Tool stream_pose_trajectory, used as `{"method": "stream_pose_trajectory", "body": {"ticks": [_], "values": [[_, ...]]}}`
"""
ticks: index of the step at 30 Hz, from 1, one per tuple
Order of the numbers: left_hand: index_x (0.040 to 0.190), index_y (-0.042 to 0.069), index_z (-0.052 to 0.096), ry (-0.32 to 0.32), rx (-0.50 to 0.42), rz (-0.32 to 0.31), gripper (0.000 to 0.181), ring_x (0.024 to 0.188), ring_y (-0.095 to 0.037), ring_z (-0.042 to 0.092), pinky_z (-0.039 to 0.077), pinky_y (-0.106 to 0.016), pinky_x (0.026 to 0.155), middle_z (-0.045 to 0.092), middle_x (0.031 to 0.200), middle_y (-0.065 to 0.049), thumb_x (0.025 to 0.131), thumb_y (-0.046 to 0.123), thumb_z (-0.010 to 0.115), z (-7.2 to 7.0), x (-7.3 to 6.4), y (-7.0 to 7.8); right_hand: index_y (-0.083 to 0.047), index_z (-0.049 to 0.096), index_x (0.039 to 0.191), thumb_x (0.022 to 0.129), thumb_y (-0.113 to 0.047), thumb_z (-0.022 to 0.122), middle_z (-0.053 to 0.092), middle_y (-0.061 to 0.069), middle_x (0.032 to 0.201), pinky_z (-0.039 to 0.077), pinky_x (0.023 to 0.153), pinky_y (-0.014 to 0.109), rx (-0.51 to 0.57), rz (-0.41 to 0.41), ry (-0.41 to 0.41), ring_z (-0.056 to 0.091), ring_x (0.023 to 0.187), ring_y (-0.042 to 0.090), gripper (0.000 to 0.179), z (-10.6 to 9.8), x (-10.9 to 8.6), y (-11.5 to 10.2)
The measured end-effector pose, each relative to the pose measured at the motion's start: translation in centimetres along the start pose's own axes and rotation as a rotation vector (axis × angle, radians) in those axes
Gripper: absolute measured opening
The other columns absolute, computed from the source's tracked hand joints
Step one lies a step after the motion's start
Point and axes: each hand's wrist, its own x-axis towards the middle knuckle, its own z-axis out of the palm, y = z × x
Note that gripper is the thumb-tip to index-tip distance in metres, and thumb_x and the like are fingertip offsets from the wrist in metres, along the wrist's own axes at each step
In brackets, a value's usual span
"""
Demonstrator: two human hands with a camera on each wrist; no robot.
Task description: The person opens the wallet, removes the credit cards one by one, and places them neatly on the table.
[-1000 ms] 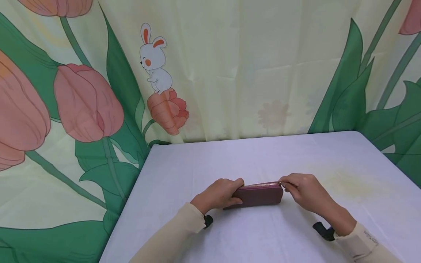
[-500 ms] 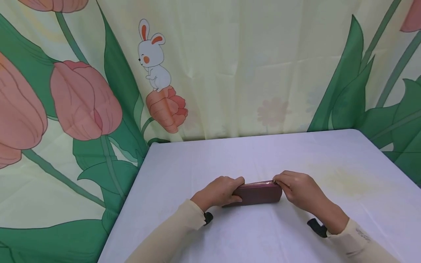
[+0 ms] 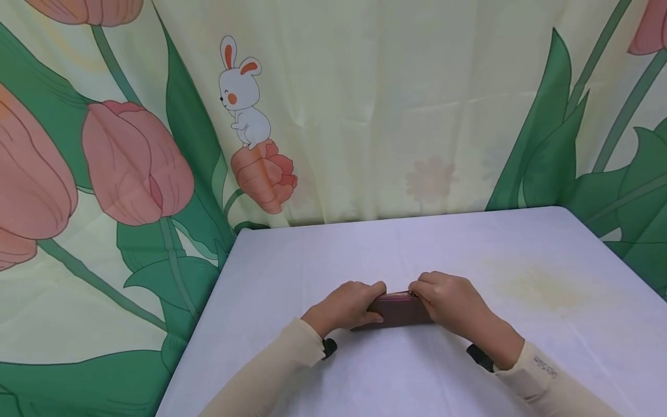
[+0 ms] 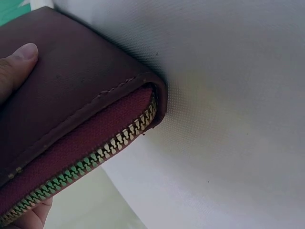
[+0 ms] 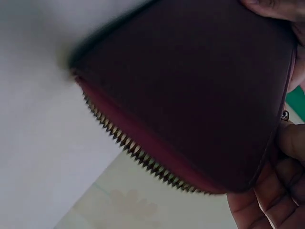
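A tulip-printed fabric backdrop (image 3: 339, 116) hangs behind a table (image 3: 333, 255) with a finely textured white covering. Upright over it, between both hands, is a maroon, leather-like zip-around wallet (image 3: 403, 313), round-cornered, its contents hidden. The left hand (image 3: 345, 305) grasps one end; along the metal-toothed zipper (image 4: 112, 147), the right hand (image 3: 453, 300) pinches the zip pull (image 3: 412, 293).
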Motion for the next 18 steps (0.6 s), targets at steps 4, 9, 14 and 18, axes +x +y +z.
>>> {"method": "stream_pose_trajectory", "body": {"ticks": [4, 9, 14, 18], "values": [[0.103, 0.017, 0.054, -0.003, 0.000, 0.000, 0.037, 0.069, -0.002, 0.055, 0.043, -0.015, 0.064, 0.064, 0.080, 0.010, 0.088, 0.030, 0.086, 0.0, 0.0, 0.1, -0.013, 0.075, 0.081, 0.070, 0.006, 0.083, 0.062, -0.007, 0.073, 0.048, 0.048, 0.023, -0.003, -0.001, -0.008, 0.056, 0.061, 0.007, 0.024, 0.4, 0.6, -0.8], [0.104, 0.018, 0.054, -0.008, -0.016, -0.014, 0.037, 0.068, -0.002, 0.055, 0.043, -0.015, 0.064, 0.063, 0.080, 0.011, 0.088, 0.029, 0.086, 0.0, -0.2, 0.2, -0.011, 0.075, 0.082, 0.072, 0.006, 0.083, 0.064, -0.005, 0.074, 0.049, 0.049, 0.022, 0.005, 0.000, -0.022, 0.059, 0.062, 0.008, 0.022, 1.0, 1.2, -1.6], [0.104, 0.017, 0.053, 0.010, 0.009, -0.007, 0.039, 0.071, -0.004, 0.055, 0.043, -0.016, 0.065, 0.064, 0.082, 0.009, 0.088, 0.031, 0.086, 0.0, -0.2, 0.2, -0.011, 0.074, 0.081, 0.073, 0.007, 0.080, 0.062, -0.005, 0.073, 0.048, 0.049, 0.022, 0.015, 0.002, -0.017, 0.057, 0.061, 0.009, 0.021, 1.6, 1.7, -2.2], [0.106, 0.015, 0.054, 0.025, 0.027, 0.000, 0.040, 0.072, -0.005, 0.058, 0.044, -0.017, 0.067, 0.066, 0.084, 0.007, 0.088, 0.032, 0.086, -0.1, -0.2, 0.2, -0.011, 0.074, 0.080, 0.074, 0.008, 0.079, 0.062, -0.004, 0.073, 0.048, 0.048, 0.023, 0.017, 0.010, -0.009, 0.058, 0.061, 0.009, 0.021, 2.0, 2.0, -2.6]]}}
